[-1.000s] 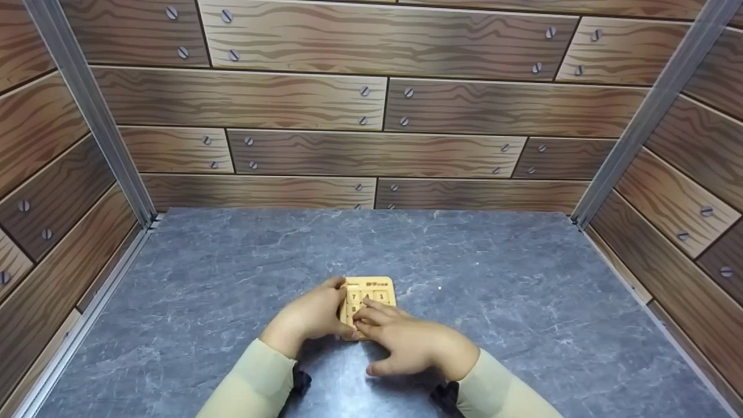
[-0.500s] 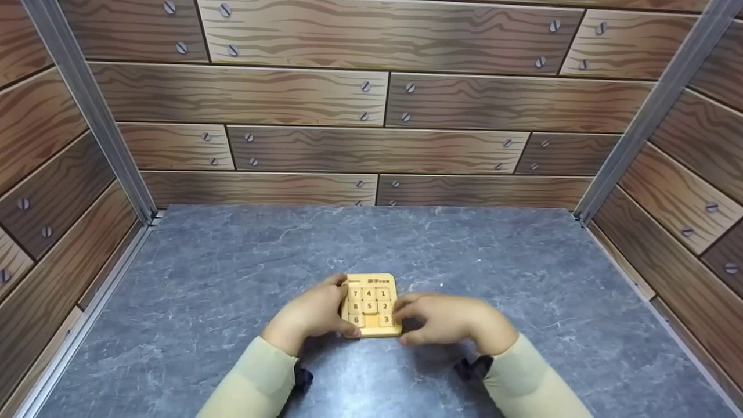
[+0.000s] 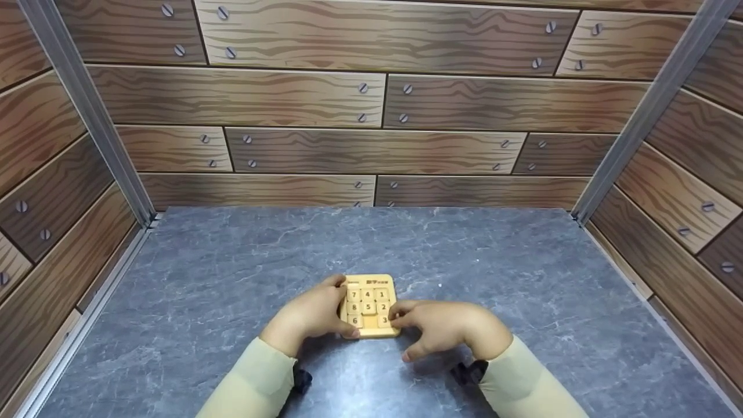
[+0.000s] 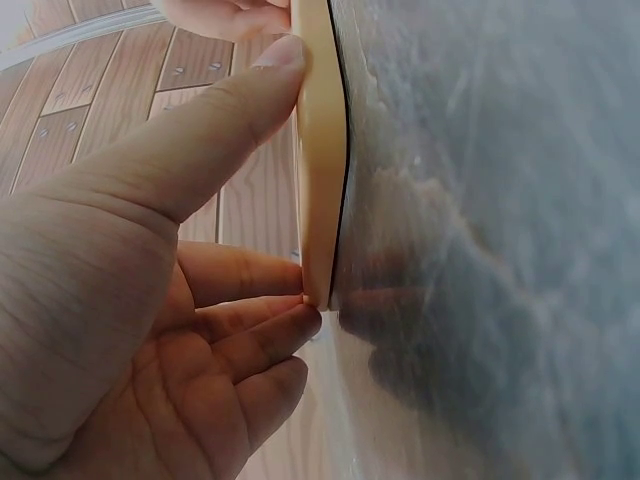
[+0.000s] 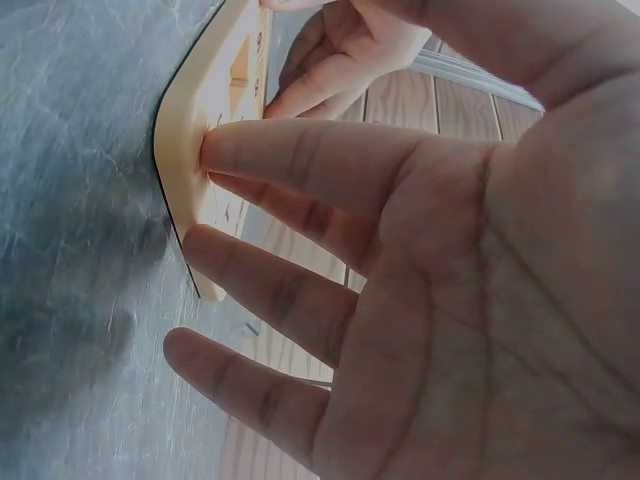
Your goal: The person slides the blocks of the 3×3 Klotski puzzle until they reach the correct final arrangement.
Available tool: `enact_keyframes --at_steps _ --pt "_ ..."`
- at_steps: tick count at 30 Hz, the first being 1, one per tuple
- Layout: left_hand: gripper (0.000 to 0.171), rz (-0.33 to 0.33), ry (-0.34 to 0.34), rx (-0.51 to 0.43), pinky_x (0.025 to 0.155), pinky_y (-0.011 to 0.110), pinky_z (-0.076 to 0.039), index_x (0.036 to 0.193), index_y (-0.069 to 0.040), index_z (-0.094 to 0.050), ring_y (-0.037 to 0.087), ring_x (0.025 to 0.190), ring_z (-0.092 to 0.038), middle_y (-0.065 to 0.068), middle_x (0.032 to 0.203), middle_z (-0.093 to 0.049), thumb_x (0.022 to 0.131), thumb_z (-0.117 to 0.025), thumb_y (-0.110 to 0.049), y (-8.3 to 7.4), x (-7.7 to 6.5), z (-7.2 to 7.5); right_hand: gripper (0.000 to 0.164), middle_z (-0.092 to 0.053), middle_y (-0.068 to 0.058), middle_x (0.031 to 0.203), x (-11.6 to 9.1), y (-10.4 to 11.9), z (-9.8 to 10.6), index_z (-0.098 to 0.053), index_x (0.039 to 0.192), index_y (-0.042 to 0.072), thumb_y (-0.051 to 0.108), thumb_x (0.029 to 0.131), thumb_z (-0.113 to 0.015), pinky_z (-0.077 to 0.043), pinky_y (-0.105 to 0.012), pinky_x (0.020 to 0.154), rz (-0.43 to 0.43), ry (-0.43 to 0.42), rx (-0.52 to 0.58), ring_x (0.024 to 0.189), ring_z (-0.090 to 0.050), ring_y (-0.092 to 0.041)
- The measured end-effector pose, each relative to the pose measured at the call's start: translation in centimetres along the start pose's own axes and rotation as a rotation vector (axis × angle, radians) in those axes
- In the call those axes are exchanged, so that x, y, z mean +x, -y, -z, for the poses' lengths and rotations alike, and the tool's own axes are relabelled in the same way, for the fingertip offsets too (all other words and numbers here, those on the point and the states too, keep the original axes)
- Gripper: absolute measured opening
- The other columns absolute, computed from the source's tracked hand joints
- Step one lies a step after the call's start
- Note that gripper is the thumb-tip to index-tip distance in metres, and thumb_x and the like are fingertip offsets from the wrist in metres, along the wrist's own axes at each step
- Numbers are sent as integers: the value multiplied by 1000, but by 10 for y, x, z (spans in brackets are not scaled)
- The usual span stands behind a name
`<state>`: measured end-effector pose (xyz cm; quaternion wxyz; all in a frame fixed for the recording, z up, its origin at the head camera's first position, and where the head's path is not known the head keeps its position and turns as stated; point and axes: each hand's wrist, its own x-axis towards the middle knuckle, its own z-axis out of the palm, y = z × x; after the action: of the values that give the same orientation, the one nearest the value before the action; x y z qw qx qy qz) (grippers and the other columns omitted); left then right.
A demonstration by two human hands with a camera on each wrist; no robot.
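Observation:
A yellow number slide puzzle lies on the dark tabletop in the head view. My left hand grips its left side, thumb at the near-left corner and fingers at the far-left one. In the left wrist view, thumb and fingertips meet the puzzle's edge. My right hand is at the right side, its fingertips on the tile marked 3 and the rim beside it. Its thumb stands off the puzzle. The right wrist view shows those fingers extended and spread. Left of that tile is an unfilled slot, then the tile marked 6.
The grey marbled tabletop spreads around the puzzle. Wood-print panels wall it at the back and both sides, with metal posts at the corners. Dark wrist straps sit below the sleeves.
My right hand was over the lower tiles, then drew off to the right; now its fingertips are back at the tile marked 3. My left hand has kept its hold.

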<state>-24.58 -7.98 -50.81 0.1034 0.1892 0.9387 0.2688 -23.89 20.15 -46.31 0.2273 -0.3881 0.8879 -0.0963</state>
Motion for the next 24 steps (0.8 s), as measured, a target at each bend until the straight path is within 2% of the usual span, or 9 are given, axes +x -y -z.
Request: enact_keyframes --at_steps 9,16,24 --pt "97 -2 -5 -15 136 59 -43 157 9 -60 49 160 -51 25 179 -42 82 -102 -36 0 -1 1 76 -56 -1 170 6 7 -6 -64 161 13 44 95 -85 -40 -52 139 -6 -19 -22 163 -49 -30" --pt "94 -17 -14 -5 135 60 -44 155 10 -62 49 159 -52 27 177 -44 82 -102 -36 1 0 1 82 -44 2 182 11 12 -12 -57 168 16 49 97 -82 -29 -59 143 -18 -14 -29 173 -35 -32" --pt "97 -12 -17 -1 135 59 -44 157 10 -59 49 160 -51 27 177 -44 82 -102 -35 0 -1 0 78 -45 -2 181 12 9 -12 -57 167 15 47 100 -80 -30 -59 143 11 -24 -33 172 -37 -34"
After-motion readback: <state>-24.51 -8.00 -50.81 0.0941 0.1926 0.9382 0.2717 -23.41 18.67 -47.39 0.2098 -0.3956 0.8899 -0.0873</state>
